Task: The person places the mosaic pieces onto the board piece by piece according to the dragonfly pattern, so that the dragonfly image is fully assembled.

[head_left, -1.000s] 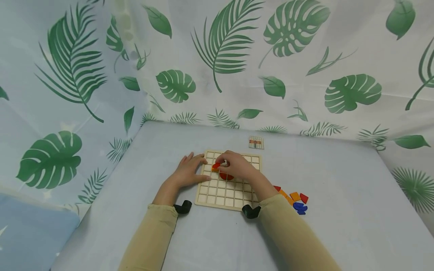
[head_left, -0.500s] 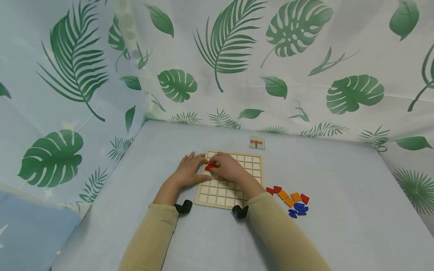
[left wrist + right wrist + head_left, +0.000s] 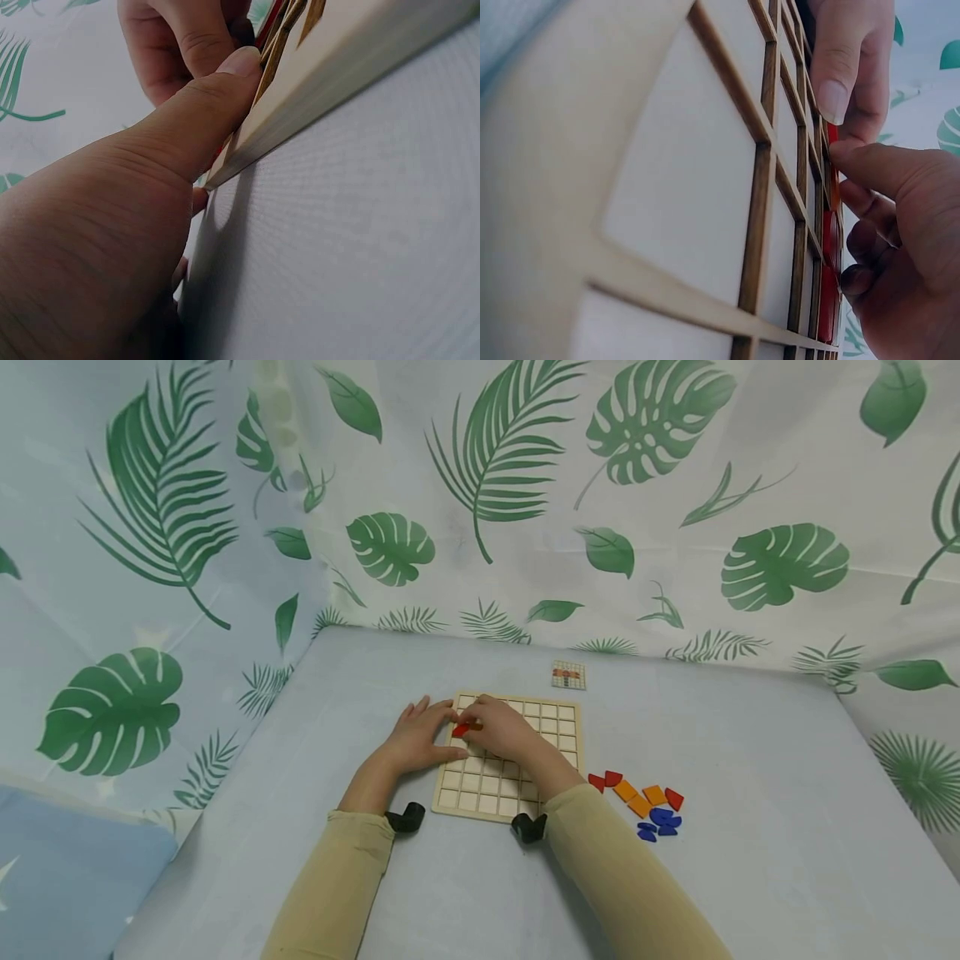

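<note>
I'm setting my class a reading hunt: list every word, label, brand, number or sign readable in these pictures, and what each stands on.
None can be read in any view.
Small card: a grid with a coloured pattern; any lettering is too small to read.
Gridded board: no writing shows.
Loose coloured pieces: no writing legible.
Backdrop: leaf prints, no writing.
</note>
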`<action>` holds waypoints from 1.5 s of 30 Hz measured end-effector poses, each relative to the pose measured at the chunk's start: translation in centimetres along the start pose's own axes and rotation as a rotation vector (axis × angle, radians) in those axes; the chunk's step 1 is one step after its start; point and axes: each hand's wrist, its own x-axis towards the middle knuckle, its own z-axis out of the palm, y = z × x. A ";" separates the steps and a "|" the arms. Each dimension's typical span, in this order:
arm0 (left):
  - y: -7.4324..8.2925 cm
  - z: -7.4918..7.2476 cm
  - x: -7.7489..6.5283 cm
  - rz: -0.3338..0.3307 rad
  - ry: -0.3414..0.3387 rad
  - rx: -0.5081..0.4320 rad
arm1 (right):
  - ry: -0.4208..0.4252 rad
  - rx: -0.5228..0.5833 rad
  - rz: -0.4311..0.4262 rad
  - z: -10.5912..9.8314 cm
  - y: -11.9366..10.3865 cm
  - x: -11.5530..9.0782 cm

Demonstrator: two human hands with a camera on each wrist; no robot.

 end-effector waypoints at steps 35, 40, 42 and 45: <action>0.0 -0.1 -0.1 0.008 0.009 -0.021 | 0.009 0.022 0.057 0.0 -0.4 0.1; 0.0 -0.1 -0.1 0.000 -0.004 -0.015 | 0.014 0.015 0.050 -0.4 -0.2 0.0; 0.0 -0.1 -0.1 -0.004 -0.009 -0.012 | 0.025 0.027 0.059 -0.8 -0.1 -0.2; 0.0 -0.2 -0.1 -0.014 -0.009 -0.008 | 0.038 0.070 0.073 -1.4 0.2 -0.4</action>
